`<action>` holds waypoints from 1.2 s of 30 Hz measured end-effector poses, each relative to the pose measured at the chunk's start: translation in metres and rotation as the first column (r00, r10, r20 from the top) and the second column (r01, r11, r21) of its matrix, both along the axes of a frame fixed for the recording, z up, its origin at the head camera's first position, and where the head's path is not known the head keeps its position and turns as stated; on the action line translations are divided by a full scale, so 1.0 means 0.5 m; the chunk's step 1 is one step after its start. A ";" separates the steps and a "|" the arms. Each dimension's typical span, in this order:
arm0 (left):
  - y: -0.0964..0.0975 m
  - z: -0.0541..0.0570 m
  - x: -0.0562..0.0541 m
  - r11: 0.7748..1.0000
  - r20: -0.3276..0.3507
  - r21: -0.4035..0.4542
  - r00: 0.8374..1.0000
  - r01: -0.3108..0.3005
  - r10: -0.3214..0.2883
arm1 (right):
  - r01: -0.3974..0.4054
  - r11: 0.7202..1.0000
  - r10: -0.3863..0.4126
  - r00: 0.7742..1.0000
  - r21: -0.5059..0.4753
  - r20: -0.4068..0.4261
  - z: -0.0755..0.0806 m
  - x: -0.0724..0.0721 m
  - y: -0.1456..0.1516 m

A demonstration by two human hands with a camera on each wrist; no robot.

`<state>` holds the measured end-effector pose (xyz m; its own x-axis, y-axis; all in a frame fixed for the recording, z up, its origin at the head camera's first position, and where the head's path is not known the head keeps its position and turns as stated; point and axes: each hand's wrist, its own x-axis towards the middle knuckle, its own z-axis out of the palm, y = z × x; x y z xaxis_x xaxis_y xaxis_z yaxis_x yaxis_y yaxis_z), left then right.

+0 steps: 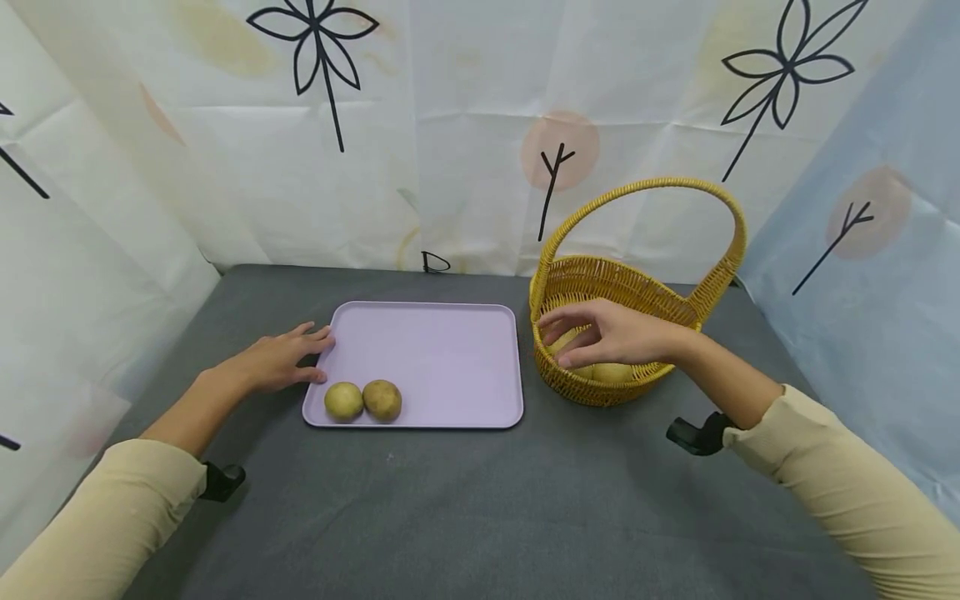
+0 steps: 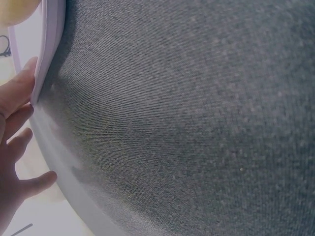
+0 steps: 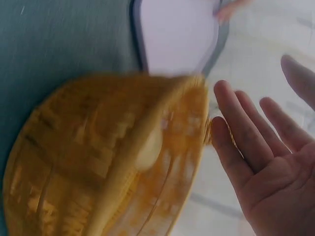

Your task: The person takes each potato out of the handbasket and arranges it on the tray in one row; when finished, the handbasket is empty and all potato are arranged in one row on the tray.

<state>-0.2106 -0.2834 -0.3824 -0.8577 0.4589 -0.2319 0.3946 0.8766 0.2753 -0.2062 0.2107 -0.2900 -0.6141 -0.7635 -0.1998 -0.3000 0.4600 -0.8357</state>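
- Layout, head view?
- I log tray [image 1: 442, 354] centre-left, two potatoes [image 1: 382, 400] side by side in its lower-left corner; basket [image 1: 607, 279] right of tray, more potatoes [image 1: 612, 372] inside.
- Further entries?
- Left hand [image 1: 281, 360] at tray's left edge, right hand [image 1: 611, 332] above basket.

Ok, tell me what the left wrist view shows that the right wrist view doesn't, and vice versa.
Left wrist only: a yellowish, potato-like item on the tray.
Right wrist only: the wicker basket, a pale rounded item inside it, and the right hand, palm showing.
Both: the tray, the grey cloth, the pale backdrop and the left hand, cut off in each.
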 end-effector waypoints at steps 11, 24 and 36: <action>-0.004 0.001 0.000 1.000 0.004 0.003 1.000 0.006 -0.006 | -0.033 0.989 0.006 0.984 0.147 0.177 0.003 -0.060 0.092; 0.001 0.008 0.006 1.000 -0.009 0.005 1.000 0.011 -0.011 | -0.090 0.937 -0.023 0.949 0.337 0.315 -0.007 -0.110 0.131; 0.000 0.006 0.002 1.000 -0.004 0.001 1.000 0.010 -0.010 | -0.132 0.851 -0.082 0.922 0.508 0.378 -0.023 -0.133 0.123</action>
<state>-0.2096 -0.2835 -0.3792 -0.8542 0.4673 -0.2280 0.4042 0.8726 0.2742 -0.2728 0.2724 -0.3017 -0.3927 -0.4955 -0.7748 -0.0337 0.8497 -0.5263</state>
